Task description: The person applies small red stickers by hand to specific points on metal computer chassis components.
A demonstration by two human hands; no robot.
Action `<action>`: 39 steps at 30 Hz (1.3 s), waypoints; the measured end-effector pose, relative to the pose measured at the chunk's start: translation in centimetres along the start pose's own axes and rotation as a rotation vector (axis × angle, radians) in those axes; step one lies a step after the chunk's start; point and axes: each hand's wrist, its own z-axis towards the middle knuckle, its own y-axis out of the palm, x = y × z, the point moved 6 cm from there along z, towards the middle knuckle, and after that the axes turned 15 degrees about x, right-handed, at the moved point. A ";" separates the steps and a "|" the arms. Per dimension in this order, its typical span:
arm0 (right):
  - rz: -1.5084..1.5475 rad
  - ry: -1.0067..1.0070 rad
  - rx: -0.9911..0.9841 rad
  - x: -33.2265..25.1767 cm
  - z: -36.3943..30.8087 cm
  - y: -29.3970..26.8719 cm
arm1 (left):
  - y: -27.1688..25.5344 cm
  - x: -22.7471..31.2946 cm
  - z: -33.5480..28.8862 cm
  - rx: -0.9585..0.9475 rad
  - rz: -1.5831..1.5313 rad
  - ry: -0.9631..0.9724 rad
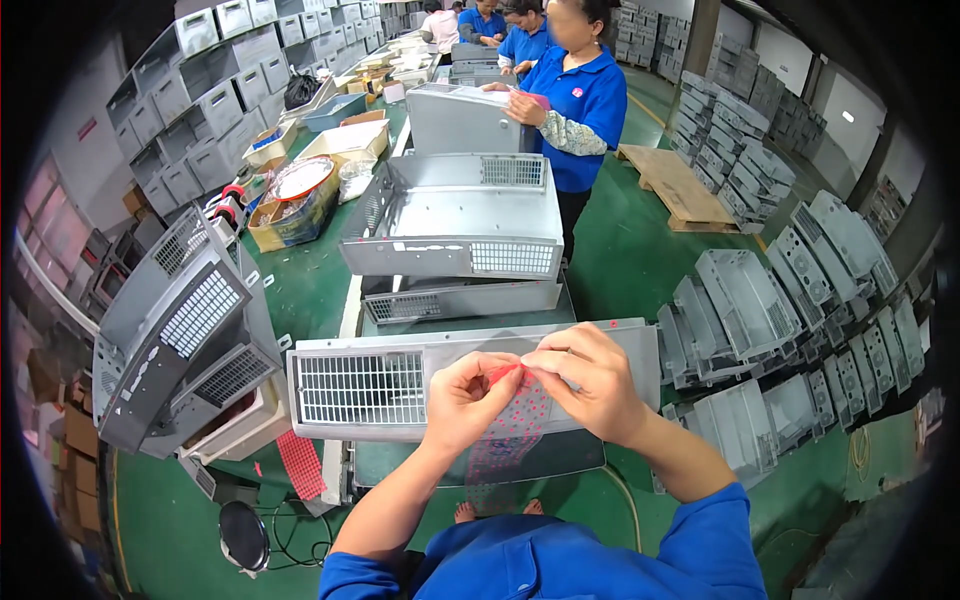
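Above a grey metal panel, my left hand [470,398] is closed, thumb and fingers pinching a clear sheet with red dots [517,415]. The sheet hangs down past the panel's near edge, see-through and wrinkled. My right hand [590,378] is also closed, its fingertips meeting the left ones at the sheet's reddish top edge. What lies between those right fingertips is too small to make out. The metal panel [440,340] lies crosswise under both hands, a slotted grille at its left end. One small red dot [613,324] shows near its far right corner.
Beyond the panel, an open metal case [450,215] rests on another one. More cases [175,340] lean at the left, above a red dotted sheet [301,465]. Stacked casings [750,310] fill the right floor. A co-worker [580,100] in blue handles a case ahead.
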 end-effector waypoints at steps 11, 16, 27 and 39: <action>-0.148 -0.129 0.074 -1.0 -0.9 0.4 | 0.0 -0.1 0.3 0.022 0.030 -0.021; -0.313 -0.328 0.022 -2.2 -1.6 0.8 | 0.1 0.4 0.3 0.003 -0.023 -0.018; -0.305 -0.469 0.007 -2.5 -2.5 0.4 | 0.0 0.3 -0.6 -0.046 0.041 0.020; 0.014 0.505 -0.320 6.2 0.4 -2.5 | 0.1 0.6 -1.4 -0.051 0.064 0.009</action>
